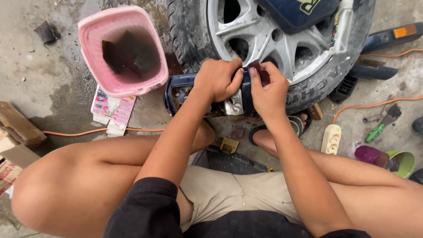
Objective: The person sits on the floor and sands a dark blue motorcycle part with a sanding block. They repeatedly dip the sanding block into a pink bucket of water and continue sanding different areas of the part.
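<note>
Blue power tool (194,94) held low against a silver alloy wheel (273,39), left hand (217,79) clamped over its body, right hand (266,86) gripping its front end. Pink bucket (123,50) just beside. Risk: orange cable (374,105) near feet, likely to snag or trip.

Floor (53,79): rough concrete, matt, stained dark and damp in patches. Tyre (187,31): matt black rubber, treaded. Wheel rim (264,33): cast metal, silver-painted, dull sheen. Power tool (229,103): dark blue plastic housing, slightly glossy; bare metal front section, scuffed. Basket (123,50): pink plastic, smooth, semi-gloss. Power strip (331,139): cream plastic, smooth. Cord (374,105): orange, smooth jacket. Shorts (229,194): beige woven cloth, matt. Box (17,125): brown cardboard, matt.
</note>
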